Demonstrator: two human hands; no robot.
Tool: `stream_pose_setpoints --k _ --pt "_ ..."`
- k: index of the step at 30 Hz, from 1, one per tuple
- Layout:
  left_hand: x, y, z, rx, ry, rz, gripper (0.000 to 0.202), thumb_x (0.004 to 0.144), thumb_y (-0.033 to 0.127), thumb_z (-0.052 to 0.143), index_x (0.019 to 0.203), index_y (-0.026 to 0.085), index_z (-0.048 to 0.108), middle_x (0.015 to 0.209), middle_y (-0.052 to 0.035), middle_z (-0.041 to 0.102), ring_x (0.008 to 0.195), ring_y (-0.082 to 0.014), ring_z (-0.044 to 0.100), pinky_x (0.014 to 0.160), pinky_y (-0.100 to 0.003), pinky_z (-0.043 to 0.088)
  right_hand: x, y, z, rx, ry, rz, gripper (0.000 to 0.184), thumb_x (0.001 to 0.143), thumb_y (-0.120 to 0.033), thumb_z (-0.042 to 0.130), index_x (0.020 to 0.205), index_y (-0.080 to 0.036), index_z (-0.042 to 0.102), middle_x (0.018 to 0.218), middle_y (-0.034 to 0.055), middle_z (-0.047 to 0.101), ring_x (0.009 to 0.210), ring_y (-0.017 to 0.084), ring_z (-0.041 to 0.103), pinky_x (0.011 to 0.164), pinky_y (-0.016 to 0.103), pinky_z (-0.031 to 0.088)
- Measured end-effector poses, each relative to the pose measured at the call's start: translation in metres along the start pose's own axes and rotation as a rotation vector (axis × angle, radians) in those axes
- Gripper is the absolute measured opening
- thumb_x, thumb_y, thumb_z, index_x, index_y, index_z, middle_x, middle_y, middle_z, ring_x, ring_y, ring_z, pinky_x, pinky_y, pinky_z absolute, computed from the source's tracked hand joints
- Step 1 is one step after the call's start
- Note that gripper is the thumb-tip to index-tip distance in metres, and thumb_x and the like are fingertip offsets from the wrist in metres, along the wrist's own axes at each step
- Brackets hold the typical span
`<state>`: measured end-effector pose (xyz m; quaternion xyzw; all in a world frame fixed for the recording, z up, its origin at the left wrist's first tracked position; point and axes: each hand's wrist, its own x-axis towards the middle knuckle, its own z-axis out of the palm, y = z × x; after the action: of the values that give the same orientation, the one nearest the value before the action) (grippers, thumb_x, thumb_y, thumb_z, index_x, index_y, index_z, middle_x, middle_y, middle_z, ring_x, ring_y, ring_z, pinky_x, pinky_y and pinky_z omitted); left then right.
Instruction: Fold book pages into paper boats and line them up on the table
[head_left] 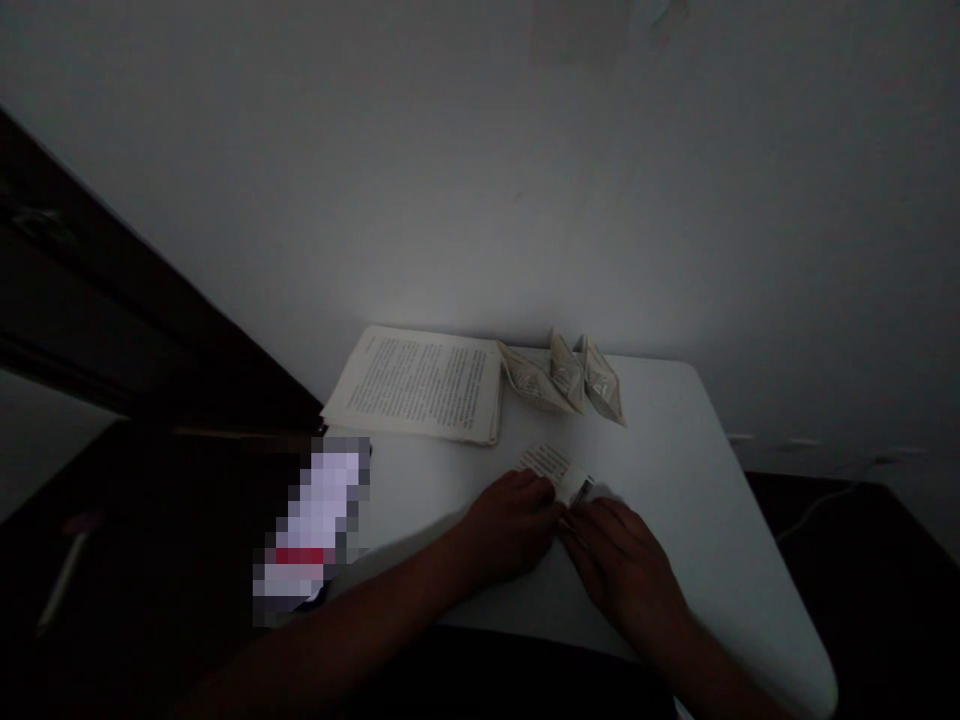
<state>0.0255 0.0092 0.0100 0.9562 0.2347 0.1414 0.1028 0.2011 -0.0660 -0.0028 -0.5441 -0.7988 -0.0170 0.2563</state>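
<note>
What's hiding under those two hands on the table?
A piece of printed paper: its far part shows beyond the fingers of the left hand and right hand. The hands cover its near part, so any folds there can't be seen.

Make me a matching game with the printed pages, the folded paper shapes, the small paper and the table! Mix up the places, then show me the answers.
1. printed pages
2. folded paper shapes
3. small paper
4. table

A. underneath the other three
B. between the left hand and right hand
C. at the back left
D. at the back, right of the pages

Pairs: 1-C, 2-D, 3-B, 4-A
</note>
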Motion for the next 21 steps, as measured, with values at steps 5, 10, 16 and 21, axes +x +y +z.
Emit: stream_pose_setpoints --k 5,10,16,21 --pt "-0.0032 0.0068 0.0015 0.073 0.022 0.004 0.023 0.091 0.021 0.040 0.105 0.013 0.056 0.099 -0.0094 0.056 0.085 -0.0186 0.050 0.078 -0.034 0.042 -0.0013 0.0020 0.0015 -0.085 -0.026 0.023 0.028 0.086 -0.026 0.053 0.110 -0.016 0.063 0.110 0.0096 0.066 0.097 0.025 0.059 0.087 0.043 0.048" --pt "-0.0066 0.0093 0.0038 0.084 0.030 -0.004 0.027 0.091 0.021 0.038 0.113 0.013 0.053 0.112 -0.0107 0.056 0.091 -0.0192 0.051 0.081 -0.035 0.042 0.0007 0.0029 0.0003 -0.145 -0.073 0.061 0.035 0.086 -0.031 0.051 0.117 -0.016 0.059 0.119 0.0108 0.062 0.101 0.028 0.058 0.087 0.046 0.047" --pt "-0.0077 0.0096 0.0047 0.100 0.037 -0.029 0.035 0.089 0.022 0.041 0.124 0.017 0.048 0.129 -0.0099 0.050 0.098 -0.0214 0.050 0.084 -0.037 0.040 0.0032 0.0032 -0.0011 -0.179 -0.094 0.087 0.040 0.086 -0.035 0.050 0.121 -0.016 0.055 0.126 0.0119 0.057 0.103 0.030 0.056 0.088 0.049 0.045" --pt "-0.0078 0.0096 0.0046 0.098 0.004 -0.032 0.040 0.087 0.023 0.043 0.127 0.020 0.046 0.135 -0.0068 0.046 0.100 -0.0226 0.049 0.085 -0.039 0.040 0.0043 0.0059 -0.0026 -0.204 -0.130 0.105 0.047 0.084 -0.037 0.051 0.124 -0.012 0.053 0.132 0.0114 0.052 0.105 0.031 0.052 0.089 0.048 0.044"
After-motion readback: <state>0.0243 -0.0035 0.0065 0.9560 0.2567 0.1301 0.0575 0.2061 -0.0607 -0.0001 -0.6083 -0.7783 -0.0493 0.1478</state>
